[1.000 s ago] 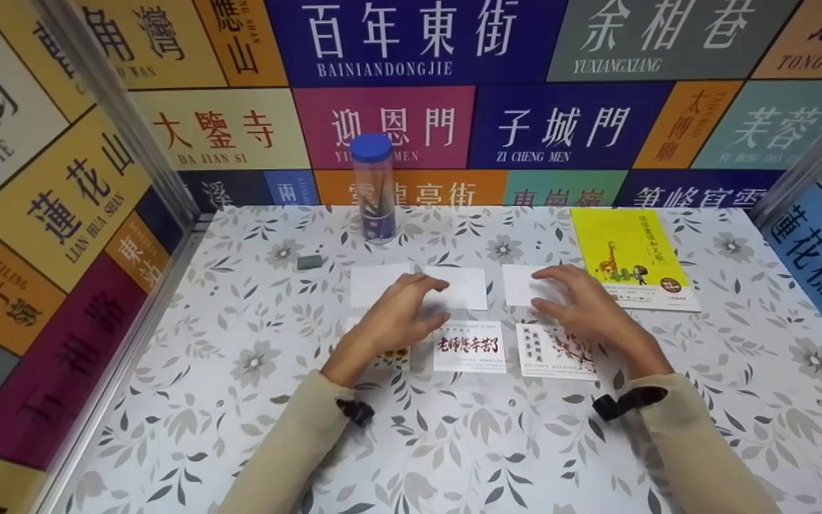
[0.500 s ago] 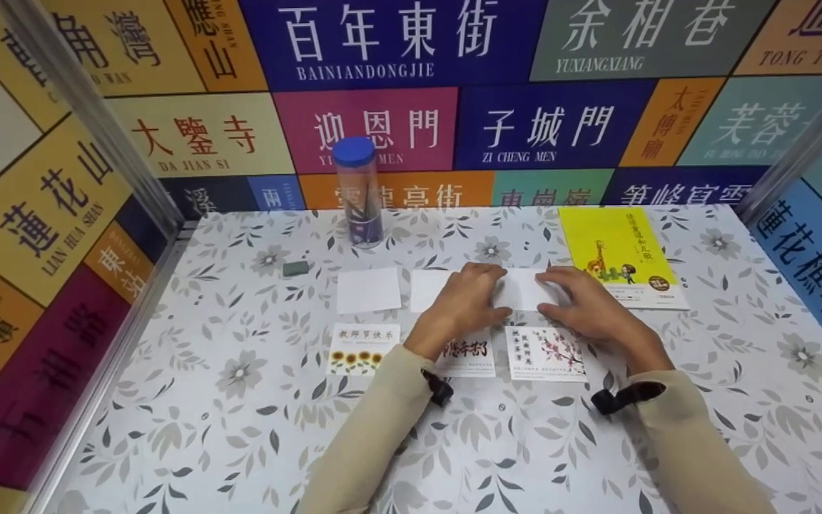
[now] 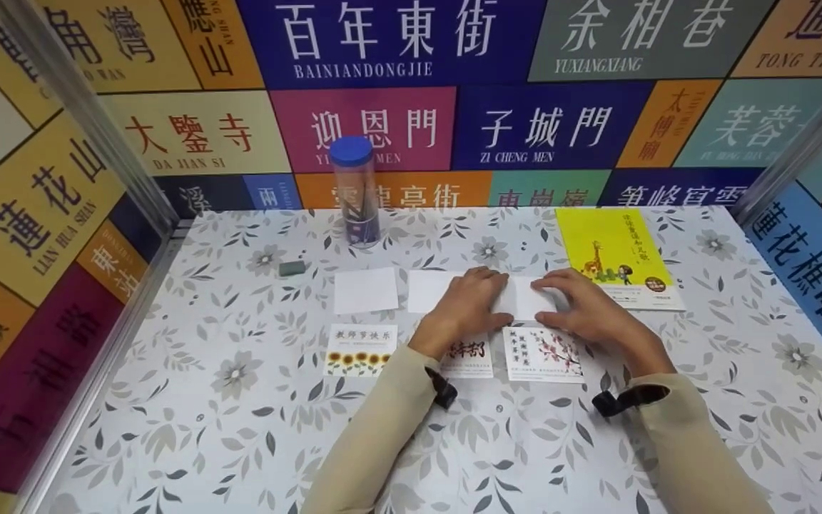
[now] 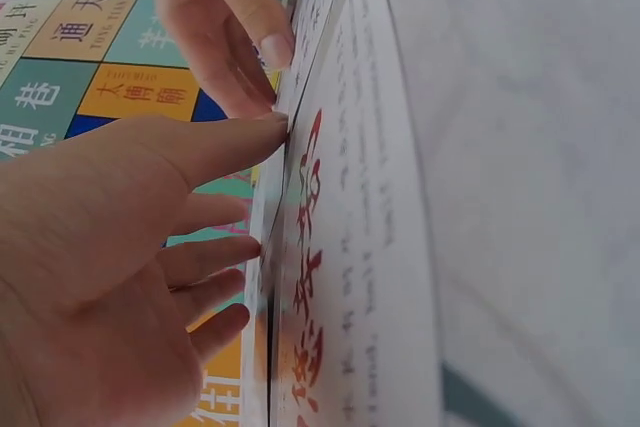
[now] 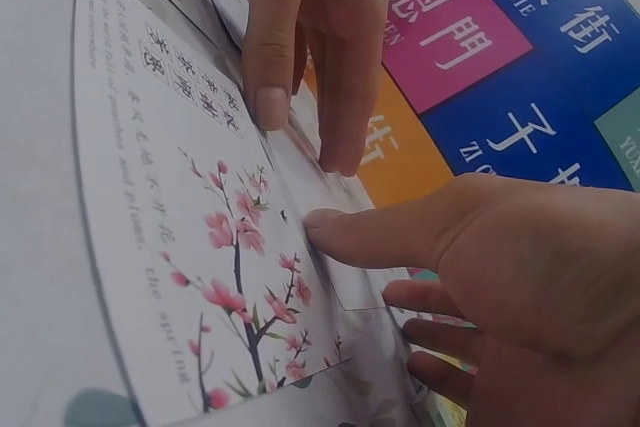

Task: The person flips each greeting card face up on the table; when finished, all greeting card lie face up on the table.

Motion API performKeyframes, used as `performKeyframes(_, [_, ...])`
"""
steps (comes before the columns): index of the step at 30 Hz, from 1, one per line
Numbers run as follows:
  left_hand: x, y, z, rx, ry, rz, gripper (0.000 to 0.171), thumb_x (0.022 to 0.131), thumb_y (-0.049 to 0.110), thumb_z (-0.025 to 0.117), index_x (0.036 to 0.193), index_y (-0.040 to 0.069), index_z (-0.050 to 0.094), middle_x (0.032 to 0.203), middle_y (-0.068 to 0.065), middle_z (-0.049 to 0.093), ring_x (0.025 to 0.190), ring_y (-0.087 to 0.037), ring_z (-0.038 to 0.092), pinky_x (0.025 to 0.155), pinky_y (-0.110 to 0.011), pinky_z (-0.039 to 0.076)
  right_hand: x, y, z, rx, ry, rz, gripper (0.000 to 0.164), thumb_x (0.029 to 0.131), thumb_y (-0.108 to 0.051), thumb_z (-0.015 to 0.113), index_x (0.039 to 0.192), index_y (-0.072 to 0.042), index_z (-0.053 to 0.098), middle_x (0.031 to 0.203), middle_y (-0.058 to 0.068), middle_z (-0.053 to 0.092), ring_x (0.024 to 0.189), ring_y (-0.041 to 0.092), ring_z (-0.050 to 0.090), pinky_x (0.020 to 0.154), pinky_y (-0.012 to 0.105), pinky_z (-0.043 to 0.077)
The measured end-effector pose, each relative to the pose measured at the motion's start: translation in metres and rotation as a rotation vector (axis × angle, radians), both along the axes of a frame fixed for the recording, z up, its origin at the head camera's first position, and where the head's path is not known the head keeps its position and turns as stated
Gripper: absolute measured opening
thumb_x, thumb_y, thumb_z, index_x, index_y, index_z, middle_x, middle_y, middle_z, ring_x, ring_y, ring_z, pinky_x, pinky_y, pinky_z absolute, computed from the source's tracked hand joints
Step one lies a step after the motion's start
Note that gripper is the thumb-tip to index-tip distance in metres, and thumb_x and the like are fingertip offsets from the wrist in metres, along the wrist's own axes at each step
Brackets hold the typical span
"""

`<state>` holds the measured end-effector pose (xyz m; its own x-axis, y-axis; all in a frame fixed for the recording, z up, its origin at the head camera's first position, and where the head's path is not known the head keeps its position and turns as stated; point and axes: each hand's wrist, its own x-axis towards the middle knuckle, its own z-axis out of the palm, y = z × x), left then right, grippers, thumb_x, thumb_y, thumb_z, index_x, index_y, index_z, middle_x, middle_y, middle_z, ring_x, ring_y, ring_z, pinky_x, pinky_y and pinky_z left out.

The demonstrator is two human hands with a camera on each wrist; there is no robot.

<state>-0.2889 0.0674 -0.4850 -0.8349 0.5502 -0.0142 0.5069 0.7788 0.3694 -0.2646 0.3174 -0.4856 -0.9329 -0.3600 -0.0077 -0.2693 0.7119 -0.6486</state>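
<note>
Between the left hand (image 3: 462, 303) and the right hand (image 3: 586, 307) lies the right-hand blank card (image 3: 525, 298), flat on the patterned tabletop (image 3: 240, 428). Both hands arch over it, thumbs spread away from the fingers, fingers loosely extended rather than clenched; the fingertips sit at the card's two sides, though whether every one touches is hard to tell. Just nearer the body than the hands, the blossom card (image 3: 545, 355) lies with its upper edge beside the blank card's lower edge. Under and beyond the left hand is the middle blank card (image 3: 427, 289), partly covered, with the red-lettered card (image 3: 469, 363) on its near side, half hidden by the wrist. Farther out to the left of that hand are the left-hand blank card (image 3: 366, 290) and, nearer the body, the sunflower card (image 3: 359, 351). The step in hand looks like squaring the right-hand blank card above its printed neighbour, with most of the grid apparently laid out. The next move seems to call for light, even nudges from both sides, keeping the thumbs off the blossom card, then lifting both hands straight away.
</note>
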Motion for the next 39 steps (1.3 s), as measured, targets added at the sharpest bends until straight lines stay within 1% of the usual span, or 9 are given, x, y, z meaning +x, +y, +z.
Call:
performKeyframes(5, [-0.005, -0.003, -0.001, 0.019, 0.016, 0.009, 0.073, 0.098, 0.045, 0.08, 0.16, 0.018, 0.054, 0.162, -0.004, 0.056, 0.154, -0.027, 0.047, 0.128, -0.045, 0.041, -0.002, -0.001, 0.002, -0.026, -0.053, -0.031, 0.06, 0.095, -0.018, 0.084, 0.15, -0.008, 0.062, 0.161, 0.023, 0.048, 0.154, 0.049, 0.039, 0.132, 0.069, 0.021])
performKeyframes(9, [-0.008, -0.003, -0.001, 0.023, 0.008, 0.021, 0.078, 0.096, 0.049, 0.081, 0.161, 0.019, 0.051, 0.165, -0.004, 0.053, 0.155, -0.028, 0.044, 0.129, -0.045, 0.039, -0.004, -0.002, 0.003, -0.031, -0.058, -0.061, 0.06, 0.097, -0.019, 0.081, 0.152, -0.01, 0.06, 0.167, 0.023, 0.043, 0.158, 0.05, 0.034, 0.131, 0.07, 0.022])
performKeyframes(13, [-0.009, -0.003, -0.002, 0.029, -0.016, 0.024, 0.081, 0.096, 0.05, 0.081, 0.163, 0.02, 0.048, 0.167, -0.006, 0.049, 0.158, -0.029, 0.039, 0.132, -0.046, 0.036, -0.005, -0.003, 0.0, 0.052, -0.021, -0.024, 0.065, 0.101, -0.021, 0.076, 0.16, -0.008, 0.051, 0.174, 0.024, 0.033, 0.161, 0.052, 0.027, 0.132, 0.071, 0.019])
performKeyframes(17, [-0.009, -0.004, -0.001, 0.041, -0.021, -0.004, 0.078, 0.097, 0.047, 0.081, 0.163, 0.021, 0.049, 0.165, -0.004, 0.053, 0.157, -0.028, 0.04, 0.132, -0.046, 0.035, -0.007, -0.006, -0.004, 0.165, 0.013, 0.024, 0.073, 0.101, -0.026, 0.072, 0.166, -0.01, 0.043, 0.177, 0.02, 0.029, 0.16, 0.051, 0.024, 0.13, 0.074, 0.015])
performKeyframes(21, [-0.009, -0.006, 0.0, 0.057, -0.025, -0.015, 0.076, 0.097, 0.045, 0.081, 0.163, 0.022, 0.049, 0.165, -0.002, 0.053, 0.157, -0.027, 0.04, 0.132, -0.045, 0.034, -0.011, -0.008, -0.003, 0.188, 0.023, 0.019, 0.074, 0.097, -0.028, 0.075, 0.164, -0.013, 0.047, 0.173, 0.021, 0.036, 0.157, 0.05, 0.028, 0.129, 0.074, 0.018])
performKeyframes(25, [-0.008, -0.005, 0.0, 0.054, -0.011, -0.018, 0.077, 0.097, 0.045, 0.081, 0.163, 0.022, 0.049, 0.166, -0.003, 0.052, 0.156, -0.028, 0.04, 0.131, -0.046, 0.036, -0.015, -0.007, 0.001, 0.179, -0.02, 0.003, 0.076, 0.094, -0.029, 0.081, 0.162, -0.018, 0.051, 0.163, 0.021, 0.043, 0.15, 0.046, 0.035, 0.127, 0.07, 0.026])
performKeyframes(29, [-0.006, -0.004, -0.001, 0.054, 0.005, -0.029, 0.078, 0.096, 0.045, 0.083, 0.163, 0.021, 0.049, 0.165, -0.003, 0.052, 0.155, -0.029, 0.04, 0.13, -0.047, 0.036, -0.017, -0.003, 0.005, 0.172, -0.062, -0.004, 0.084, 0.089, -0.033, 0.086, 0.164, -0.023, 0.048, 0.153, 0.019, 0.049, 0.139, 0.041, 0.043, 0.12, 0.068, 0.035])
performKeyframes(32, [-0.006, -0.003, -0.001, 0.062, -0.003, -0.02, 0.08, 0.094, 0.045, 0.084, 0.163, 0.021, 0.049, 0.166, -0.003, 0.051, 0.156, -0.028, 0.04, 0.132, -0.047, 0.034, -0.015, 0.0, 0.007, 0.161, -0.096, -0.017, 0.091, 0.087, -0.035, 0.089, 0.166, -0.027, 0.045, 0.151, 0.018, 0.049, 0.138, 0.039, 0.044, 0.119, 0.067, 0.036])
performKeyframes(39, [-0.007, -0.003, -0.004, 0.071, -0.032, 0.001, 0.086, 0.093, 0.047, 0.085, 0.165, 0.022, 0.045, 0.167, -0.002, 0.051, 0.158, -0.027, 0.039, 0.133, -0.045, 0.033, -0.013, -0.002, 0.01, 0.121, -0.105, -0.056, 0.089, 0.09, -0.026, 0.086, 0.167, -0.029, 0.042, 0.148, 0.016, 0.051, 0.133, 0.038, 0.048, 0.118, 0.066, 0.04])
